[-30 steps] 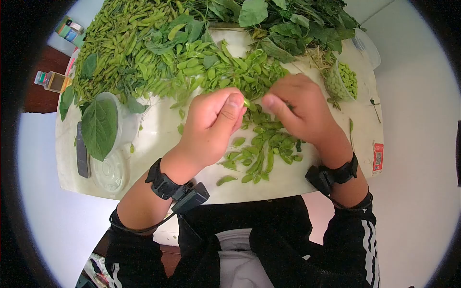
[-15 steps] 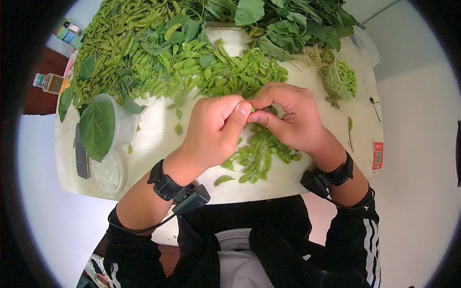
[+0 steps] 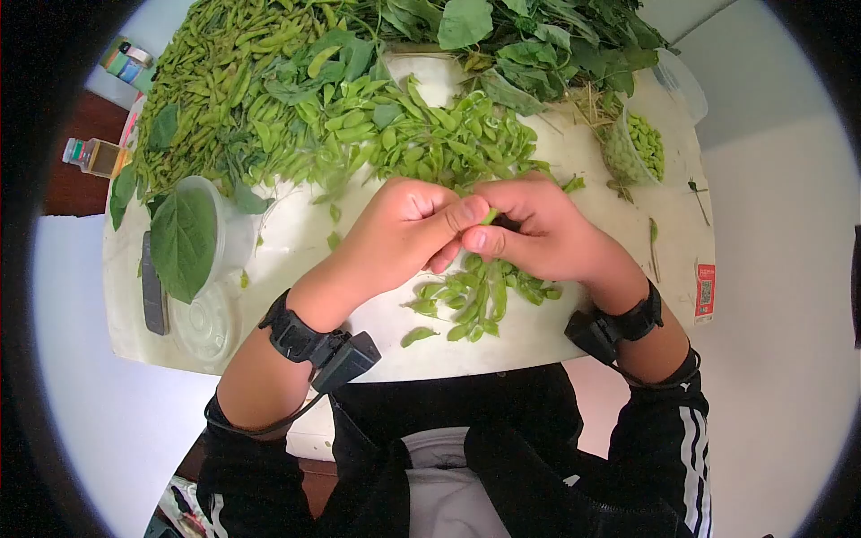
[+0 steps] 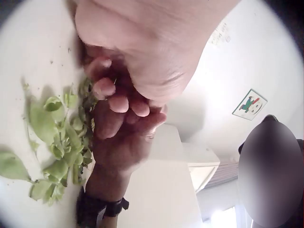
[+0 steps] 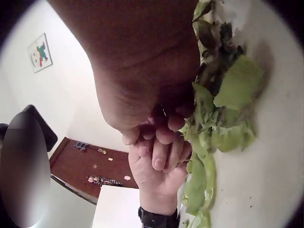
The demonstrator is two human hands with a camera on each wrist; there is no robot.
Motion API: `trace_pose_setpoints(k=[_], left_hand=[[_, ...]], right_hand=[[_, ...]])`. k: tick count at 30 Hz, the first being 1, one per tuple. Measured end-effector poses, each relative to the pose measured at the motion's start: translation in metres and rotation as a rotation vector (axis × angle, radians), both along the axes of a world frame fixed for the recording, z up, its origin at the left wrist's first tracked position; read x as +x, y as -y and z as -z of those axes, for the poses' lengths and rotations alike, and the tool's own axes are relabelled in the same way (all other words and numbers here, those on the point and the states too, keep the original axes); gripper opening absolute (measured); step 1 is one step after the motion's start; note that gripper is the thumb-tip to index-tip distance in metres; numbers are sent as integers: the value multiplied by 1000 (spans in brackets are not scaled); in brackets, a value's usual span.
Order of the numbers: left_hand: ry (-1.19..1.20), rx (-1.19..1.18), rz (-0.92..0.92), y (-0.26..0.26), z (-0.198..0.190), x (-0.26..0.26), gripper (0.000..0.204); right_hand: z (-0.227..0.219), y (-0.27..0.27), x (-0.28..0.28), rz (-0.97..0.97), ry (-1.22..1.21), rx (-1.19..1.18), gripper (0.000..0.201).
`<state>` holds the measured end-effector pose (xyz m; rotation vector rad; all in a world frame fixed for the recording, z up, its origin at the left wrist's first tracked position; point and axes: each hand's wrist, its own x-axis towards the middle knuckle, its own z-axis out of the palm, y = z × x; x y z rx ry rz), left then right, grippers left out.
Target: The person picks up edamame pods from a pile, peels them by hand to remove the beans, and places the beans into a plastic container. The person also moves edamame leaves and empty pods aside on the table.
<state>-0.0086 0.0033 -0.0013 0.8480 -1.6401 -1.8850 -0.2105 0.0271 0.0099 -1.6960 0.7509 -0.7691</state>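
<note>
Both hands meet over the table in the head view, thumbs side by side on a green soybean pod (image 3: 490, 216). My left hand (image 3: 404, 231) pinches the pod between thumb and curled forefinger. From the other side my right hand (image 3: 543, 231) pinches it too, thumb tip close to the left thumb. Most of the pod is hidden by the fingers. Below the hands lies a loose heap of green pods (image 3: 484, 300). In the left wrist view the fingers of both hands overlap, beside several pods (image 4: 42, 123) on the white tabletop.
A large pile of pods (image 3: 233, 81) covers the back left, with leafy stalks (image 3: 538, 63) at the back right. Shelled beans (image 3: 647, 148) fill a clear container at right. At left are a white tub (image 3: 235, 233), a lid (image 3: 202, 327) and a dark phone-like object (image 3: 154, 291).
A second ago the right hand was apart from the left, which held a pod. The right hand has come in to the left, and both now hold a pod, slightly nearer the body.
</note>
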Motion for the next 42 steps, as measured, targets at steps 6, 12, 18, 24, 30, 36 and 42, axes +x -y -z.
trace_pose_setpoints(k=[6,12,18,24,30,36,42], left_hand=[[38,-21,-3,-2,3,-2,49],[16,74,4,-7,2,-6,57],[-35,104,69,-10,0,-3,63],[142,-212,81,-10,2,-5,68],[219,-203,82,-9,6,-5,68],[26,174,136,-3,3,-2,51],[-195,286,125,-2,3,-1,32]], right_hand=[[-7,-1,-2,12,-126,-109,25],[-5,1,-1,93,-83,-284,27],[-4,3,-3,65,-124,-402,24],[3,4,-6,32,-335,-632,16],[4,-1,-4,49,-363,-647,13],[0,-1,-5,89,-342,-655,12],[-5,1,-8,117,-362,-642,11]])
